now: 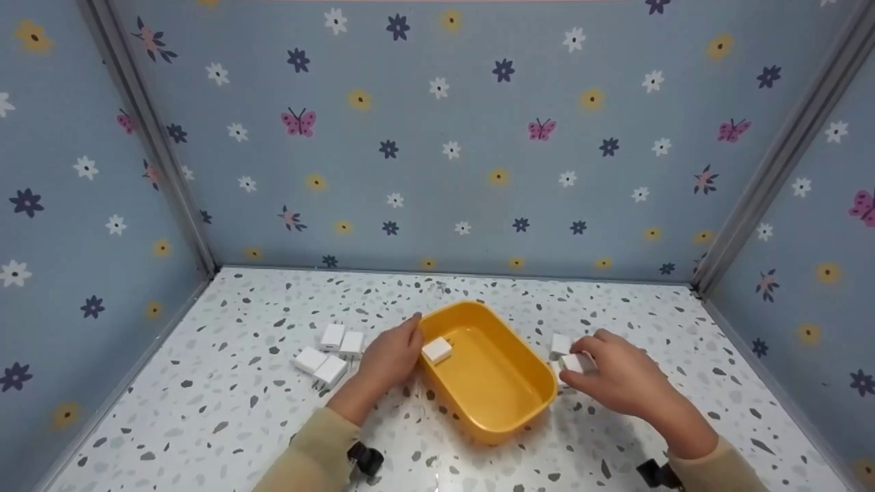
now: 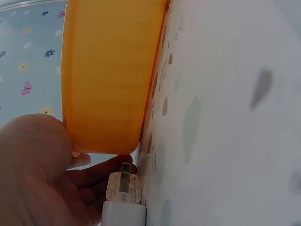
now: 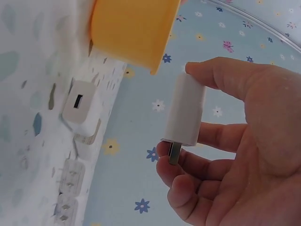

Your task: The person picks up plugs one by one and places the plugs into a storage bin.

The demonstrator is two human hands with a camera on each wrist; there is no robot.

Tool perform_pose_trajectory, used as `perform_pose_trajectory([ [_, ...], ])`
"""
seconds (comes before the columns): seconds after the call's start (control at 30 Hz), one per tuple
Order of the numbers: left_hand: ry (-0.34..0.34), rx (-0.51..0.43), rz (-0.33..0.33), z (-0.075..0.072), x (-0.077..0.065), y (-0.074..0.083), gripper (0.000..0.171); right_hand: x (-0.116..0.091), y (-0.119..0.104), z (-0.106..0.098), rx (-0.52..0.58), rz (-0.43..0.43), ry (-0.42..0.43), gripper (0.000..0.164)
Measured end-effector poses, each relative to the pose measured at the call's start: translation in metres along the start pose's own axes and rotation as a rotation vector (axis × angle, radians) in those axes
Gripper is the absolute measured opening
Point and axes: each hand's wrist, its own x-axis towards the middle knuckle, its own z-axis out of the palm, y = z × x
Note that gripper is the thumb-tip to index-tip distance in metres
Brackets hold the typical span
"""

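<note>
A person in tan sleeves [image 1: 307,451] works at a speckled white bench [image 1: 232,417] enclosed by blue walls [image 1: 437,164] printed with flowers and butterflies. In the head view, the left hand [image 1: 389,357] grips the left side of a yellow bin [image 1: 489,386], while the right hand [image 1: 622,377], just to the bin's right, pinches a white charger [image 1: 576,363] between thumb and fingers. A loose charger [image 1: 437,350] lies inside the bin, against the wall nearest the left hand. A cluster of four chargers [image 1: 311,360] sits on the bench left of that hand; to the right, two chargers [image 1: 560,345] rest beside the bin, one partly hidden by the pinched one.

The left wrist view shows the left hand at the bin's edge, its thumb mostly out of sight behind the wall. Below the bin, a prong stands out from a charger's printed face [image 2: 123,188], just in front of the fingers.

In the right wrist view, the pinched charger is held clear of the bench, its metal prong [image 3: 174,154] directed downward in the frame. A charger on the bench shows its dark port [image 3: 78,101].
</note>
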Motion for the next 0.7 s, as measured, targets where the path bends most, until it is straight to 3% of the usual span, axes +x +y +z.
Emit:
perform_pose_trajectory([
  [0.23, 0.010, 0.031, 0.029, 0.000, -0.001, -0.002, 0.054, 0.011, -0.013, -0.001, -0.014, -0.035, -0.005, 0.041],
  [0.7, 0.003, 0.014, 0.009, 0.000, 0.001, -0.001, 0.054, 0.027, -0.034, -0.002, -0.043, -0.089, -0.054, 0.042],
])
